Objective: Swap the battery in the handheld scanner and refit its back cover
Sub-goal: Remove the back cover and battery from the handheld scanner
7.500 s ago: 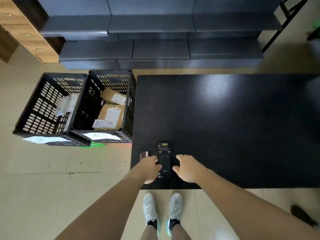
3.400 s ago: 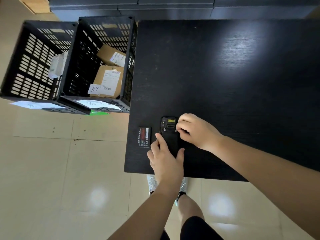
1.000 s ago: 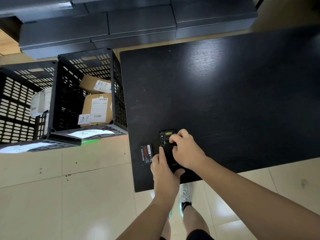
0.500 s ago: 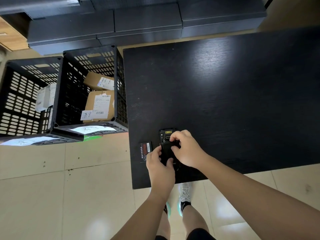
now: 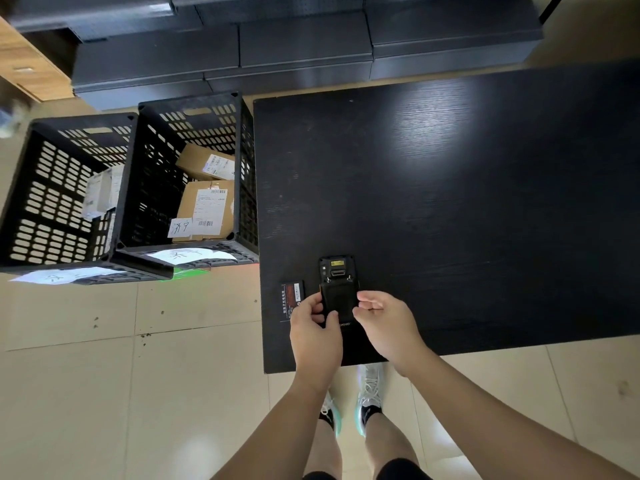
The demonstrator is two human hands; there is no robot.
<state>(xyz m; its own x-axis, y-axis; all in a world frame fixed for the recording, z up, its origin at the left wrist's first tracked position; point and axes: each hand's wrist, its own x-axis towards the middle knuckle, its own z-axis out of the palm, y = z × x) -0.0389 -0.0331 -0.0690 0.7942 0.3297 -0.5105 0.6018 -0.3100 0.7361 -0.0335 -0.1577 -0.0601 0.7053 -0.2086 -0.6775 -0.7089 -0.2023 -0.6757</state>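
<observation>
The handheld scanner (image 5: 337, 289) lies back-up near the front left corner of the black table (image 5: 467, 202), probably so its back cover (image 5: 336, 301) can be worked loose. The left hand (image 5: 313, 336) pinches the cover's left edge between thumb and fingers; the right hand (image 5: 384, 323) is curled at its right edge, though whether it grips I cannot tell. A loose battery (image 5: 292, 299) lies just left. Beside the table, the nearer black crate (image 5: 194, 174) holds labelled cardboard parcels (image 5: 207, 209); the further crate (image 5: 59, 195) holds white packets
</observation>
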